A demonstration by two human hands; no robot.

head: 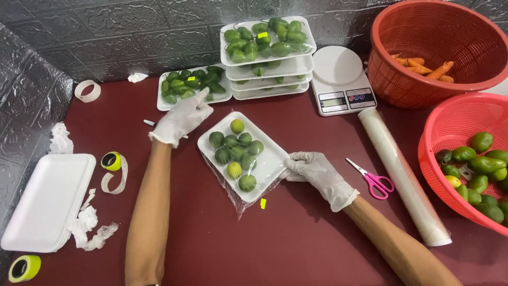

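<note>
A white foam tray point(264, 161) of several green limes point(233, 153) lies at the middle of the dark red table, covered with clear film. My right hand point(316, 172), in a white glove, grips the tray's right edge and the film there. My left hand point(182, 117), also gloved, reaches up and left with fingers spread, over the near edge of another wrapped tray of green fruit point(191, 85). It holds nothing that I can see. A small yellow sticker point(263, 203) lies on the table just below the lime tray.
A stack of wrapped trays point(267, 50) stands at the back, a white scale point(341, 79) beside it. Pink scissors point(373, 180) and a film roll point(402, 175) lie right. Red baskets hold carrots point(423, 66) and green fruit point(479, 169). Empty foam trays point(45, 204) and tape rolls point(111, 160) lie left.
</note>
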